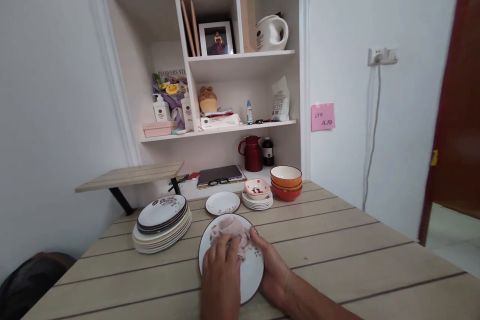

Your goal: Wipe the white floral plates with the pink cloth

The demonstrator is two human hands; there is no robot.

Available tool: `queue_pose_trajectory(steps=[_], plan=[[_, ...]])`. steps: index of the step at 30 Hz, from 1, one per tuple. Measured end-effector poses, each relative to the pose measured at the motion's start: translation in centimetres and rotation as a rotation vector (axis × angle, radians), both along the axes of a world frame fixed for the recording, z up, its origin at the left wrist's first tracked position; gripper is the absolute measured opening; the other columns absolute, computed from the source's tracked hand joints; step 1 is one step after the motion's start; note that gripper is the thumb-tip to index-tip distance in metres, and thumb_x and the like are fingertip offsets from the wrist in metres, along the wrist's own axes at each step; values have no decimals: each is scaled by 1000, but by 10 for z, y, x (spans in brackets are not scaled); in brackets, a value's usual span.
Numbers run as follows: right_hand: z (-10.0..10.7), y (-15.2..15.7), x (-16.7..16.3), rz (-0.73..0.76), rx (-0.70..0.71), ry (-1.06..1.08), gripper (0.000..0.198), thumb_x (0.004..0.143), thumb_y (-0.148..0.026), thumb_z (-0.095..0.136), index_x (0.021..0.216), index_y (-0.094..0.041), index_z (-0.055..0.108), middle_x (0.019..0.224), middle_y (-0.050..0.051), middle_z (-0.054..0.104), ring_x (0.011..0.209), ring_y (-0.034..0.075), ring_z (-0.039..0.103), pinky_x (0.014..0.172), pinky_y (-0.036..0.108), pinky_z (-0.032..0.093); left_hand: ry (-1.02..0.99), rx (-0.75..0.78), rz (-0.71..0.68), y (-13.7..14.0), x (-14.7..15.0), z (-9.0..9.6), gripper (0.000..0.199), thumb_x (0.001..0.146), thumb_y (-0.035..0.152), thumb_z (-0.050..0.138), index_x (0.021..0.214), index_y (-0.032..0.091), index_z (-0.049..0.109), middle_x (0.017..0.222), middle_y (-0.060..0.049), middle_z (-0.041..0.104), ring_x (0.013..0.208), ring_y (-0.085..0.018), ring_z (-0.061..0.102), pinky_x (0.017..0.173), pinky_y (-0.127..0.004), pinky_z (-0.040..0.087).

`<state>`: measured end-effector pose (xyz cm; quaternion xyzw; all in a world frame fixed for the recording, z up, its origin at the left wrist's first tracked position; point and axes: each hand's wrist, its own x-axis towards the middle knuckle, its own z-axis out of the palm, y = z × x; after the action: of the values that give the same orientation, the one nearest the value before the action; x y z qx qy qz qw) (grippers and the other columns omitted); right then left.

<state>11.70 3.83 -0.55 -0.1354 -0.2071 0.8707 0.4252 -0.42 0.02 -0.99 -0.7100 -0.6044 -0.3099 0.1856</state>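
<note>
My right hand [275, 272] grips the right edge of a white plate [250, 280] with a dark rim and a flower pattern, thumb on top and fingers beneath. The plate is tilted toward me above the wooden table. My left hand [222, 270] presses a crumpled pale pink cloth [230, 227] against the plate's face, fingers closed over it. Just behind lies a smaller white plate [222, 203] with a dark rim. To the left stands a stack of plates [162, 220], dark-rimmed ones on top of yellow-rimmed and white ones.
Behind on the right are small white dishes [258, 202] under a pink patterned bowl [257, 188], and stacked orange and red bowls [286, 182]. A raised wooden stand [131, 177] is at the back left. A laptop [219, 175] and red jug [252, 154] sit below the shelves.
</note>
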Motion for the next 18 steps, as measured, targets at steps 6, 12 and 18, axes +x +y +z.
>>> queue_pose_trajectory(steps=[6,12,18], plan=[[-3,14,11,-96,-16,-32,58,81,-55,54,116,-9,62,103,15,72,101,27,64,94,41,42,40,-128,68,-3,-3,3,40,79,6,53,112,26,63,112,-4,65,103,-24,58,85,-39,46],[-1,16,18,-76,-25,32,60,83,-55,51,114,-5,62,103,18,71,100,26,64,94,39,42,-20,-288,-179,-6,12,-3,44,75,4,50,112,26,63,117,-4,63,110,-22,55,96,-36,43],[0,4,5,-50,9,-26,51,82,-49,56,106,-5,65,95,16,73,93,25,66,93,36,43,-77,-229,-235,-5,7,1,50,78,7,45,122,27,57,128,-4,57,121,-21,48,103,-38,39]])
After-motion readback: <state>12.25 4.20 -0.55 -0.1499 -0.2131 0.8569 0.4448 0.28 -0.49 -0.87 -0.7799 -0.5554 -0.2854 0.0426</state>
